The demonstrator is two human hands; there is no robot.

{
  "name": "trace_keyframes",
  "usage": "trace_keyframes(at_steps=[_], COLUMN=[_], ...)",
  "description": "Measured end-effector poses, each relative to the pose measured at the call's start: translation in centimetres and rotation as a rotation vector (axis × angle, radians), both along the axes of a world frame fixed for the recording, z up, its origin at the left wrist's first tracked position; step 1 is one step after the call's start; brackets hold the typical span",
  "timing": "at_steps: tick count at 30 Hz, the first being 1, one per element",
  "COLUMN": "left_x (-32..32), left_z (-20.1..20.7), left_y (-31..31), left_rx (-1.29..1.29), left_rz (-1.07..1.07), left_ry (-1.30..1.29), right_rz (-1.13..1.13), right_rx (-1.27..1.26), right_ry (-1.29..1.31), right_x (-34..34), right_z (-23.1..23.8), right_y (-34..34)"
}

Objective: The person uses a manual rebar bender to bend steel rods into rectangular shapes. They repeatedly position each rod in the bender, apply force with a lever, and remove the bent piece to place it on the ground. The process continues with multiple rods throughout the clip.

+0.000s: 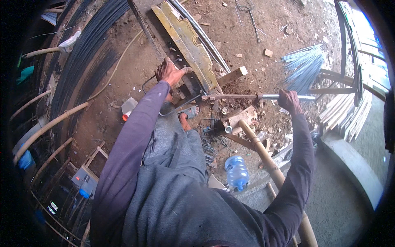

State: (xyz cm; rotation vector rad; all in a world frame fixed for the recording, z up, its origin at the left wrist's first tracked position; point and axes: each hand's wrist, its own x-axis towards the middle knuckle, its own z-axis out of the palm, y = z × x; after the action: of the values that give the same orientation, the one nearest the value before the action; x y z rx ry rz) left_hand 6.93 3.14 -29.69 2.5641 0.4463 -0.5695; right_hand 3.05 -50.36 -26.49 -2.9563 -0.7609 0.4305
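Note:
My left hand (173, 74) lies on the narrow wooden bench (142, 18), its thumb spread away from the fingers, beside several short metal pegs. A thin dark steel rod (181, 106), bent into an angled shape, runs by that hand and under the bench's near end; whether the fingers touch it is hard to see. My right hand (289, 101) is wrapped round the shiny pipe handle (306, 98) of a rebar bending bar (234, 96). The bar's rusty jaw end reaches left to the bench end, close to the bent rod. A yellow carved board (185, 41) is fixed along the bench.
Long dark rods (88, 45) lie at the left; a bundle of cut rods (304, 66) lies at the right. A bamboo pole (263, 152) slants beside my right arm. Near my legs are a blue water bottle (237, 173) and a whitish jug (129, 106). Wood strips (345, 113) are stacked far right.

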Motion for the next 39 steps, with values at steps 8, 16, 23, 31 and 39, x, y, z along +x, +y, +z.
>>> trace_keyframes(at_steps=[8,16,23,31,39], left_x=[0.5,-0.3,0.2,0.1,0.1], left_z=[0.1,-4.5,-7.9,-3.6,-5.8], left_y=[0.4,1.6,2.6,1.4,1.5], left_rx=[-0.136,-0.179,-0.261,-0.134,-0.218], left_rz=[0.028,0.057,-0.012,-0.056,-0.093], left_ry=[0.045,0.018,-0.162,-0.081,-0.132], right_rz=[-0.191,-0.422,-0.739,-1.308,-1.796], right_rx=[0.055,-0.084,-0.155,-0.125,-0.158], right_ry=[-0.118,-0.105,0.008,0.027,0.011], right_x=[-4.3,-9.4,-23.5,-37.0,-38.7], right_z=[-3.1,-4.9,-7.7,-6.9,-3.6], right_y=[0.9,2.2,7.4,25.5,45.2])
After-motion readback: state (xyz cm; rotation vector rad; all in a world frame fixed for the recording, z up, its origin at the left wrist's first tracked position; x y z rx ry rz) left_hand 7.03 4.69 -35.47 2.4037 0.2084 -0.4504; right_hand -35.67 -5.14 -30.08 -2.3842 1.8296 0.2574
